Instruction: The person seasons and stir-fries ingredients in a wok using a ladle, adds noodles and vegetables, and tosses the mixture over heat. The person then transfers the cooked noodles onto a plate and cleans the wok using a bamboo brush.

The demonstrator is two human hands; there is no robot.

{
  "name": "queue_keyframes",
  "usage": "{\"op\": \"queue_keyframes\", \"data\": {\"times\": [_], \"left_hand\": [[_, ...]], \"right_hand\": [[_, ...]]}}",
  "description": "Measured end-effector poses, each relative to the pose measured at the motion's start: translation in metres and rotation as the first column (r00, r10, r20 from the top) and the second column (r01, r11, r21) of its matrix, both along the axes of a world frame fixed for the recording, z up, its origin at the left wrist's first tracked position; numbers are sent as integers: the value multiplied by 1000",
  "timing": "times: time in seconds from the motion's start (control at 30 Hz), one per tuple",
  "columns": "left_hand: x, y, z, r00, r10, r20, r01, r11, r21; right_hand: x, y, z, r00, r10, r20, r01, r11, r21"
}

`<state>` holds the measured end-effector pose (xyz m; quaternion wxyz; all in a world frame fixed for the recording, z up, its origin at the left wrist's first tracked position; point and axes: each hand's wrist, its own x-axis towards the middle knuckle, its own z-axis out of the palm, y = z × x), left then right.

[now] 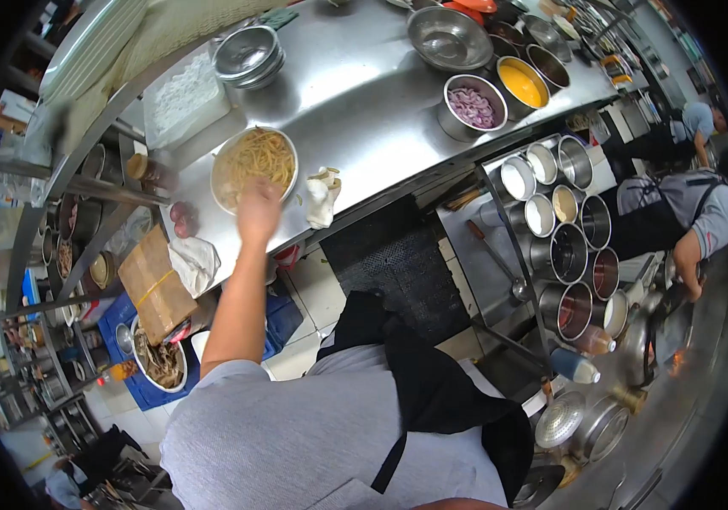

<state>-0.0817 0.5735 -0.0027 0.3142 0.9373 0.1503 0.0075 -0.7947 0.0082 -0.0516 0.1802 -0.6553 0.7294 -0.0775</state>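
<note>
My left hand [259, 209] is blurred by motion over the near side of a white bowl [218, 189]. Its fingers are smeared, so I cannot tell whether they grip anything. The bowl holds thin yellow-brown strips that look like noodles [264, 158]. Right of the bowl, a crumpled white cloth or bag [321, 204] lies at the counter's edge. A few small red onions or shallots [182, 223] sit to the left of my hand. My right hand is out of view; only a sliver of skin shows at the bottom edge.
On the steel counter [364, 127] stand a tub of white powder [179, 106], stacked metal bowls [249, 55], a pot of sliced purple onion [472, 107] and a pot of yellow liquid [523, 82]. A cardboard piece [157, 285] lies left. Co-workers [678, 204] stand right.
</note>
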Motion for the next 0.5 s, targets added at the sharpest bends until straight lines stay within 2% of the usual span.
{"op": "queue_keyframes", "data": {"times": [0.1,0.17,0.2,0.27,0.3,0.33,0.37,0.4,0.43,0.47,0.5], "left_hand": [[-10,-51,-55,996,-90,-26,90,996,-12],[-7,-81,-77,978,-158,140,134,977,164],[-8,-92,-84,968,-205,143,183,971,156],[7,-116,-93,953,-209,219,167,967,194],[13,-128,-100,884,-356,302,317,933,172],[19,-145,-102,835,-489,254,460,872,166],[23,-165,-104,765,-610,206,594,793,140],[11,-191,-84,703,-667,246,698,713,-64],[-1,-216,-70,721,-671,173,689,719,-88],[-12,-243,-61,689,-719,90,721,667,-187],[-39,-273,-24,498,-862,95,823,435,-366]], "right_hand": [[-21,16,-1,998,-55,19,55,998,-5],[-52,24,-9,994,-104,26,105,994,-28],[-68,34,-8,992,-125,29,126,991,-39],[-104,61,-8,981,-193,24,194,976,-97],[-125,79,-12,974,-226,-3,223,963,-149],[-159,97,-30,969,-235,-74,214,953,-213],[-188,105,-52,953,-243,-180,184,939,-291],[-223,123,-77,920,-264,-288,149,918,-367],[-191,120,-43,933,-361,-15,339,889,-307],[-135,118,12,849,-468,246,520,823,-229],[-107,95,49,791,-599,124,606,740,-292]]}}
